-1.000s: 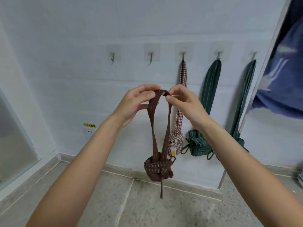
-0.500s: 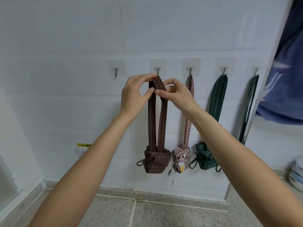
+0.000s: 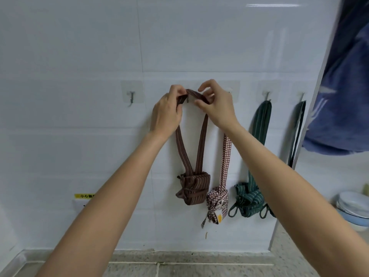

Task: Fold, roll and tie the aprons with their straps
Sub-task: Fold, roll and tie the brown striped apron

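Both hands (image 3: 167,114) (image 3: 217,108) pinching brown apron's strap (image 3: 194,94) at hook, checked apron (image 3: 217,204) beside

Bare white wall (image 3: 69,136) lies open left of the hands, broken only by one vacant hook (image 3: 130,96). To the right, a checked bundle (image 3: 217,204), green striped bundles (image 3: 248,198) and hanging blue cloth (image 3: 343,96) crowd the way.
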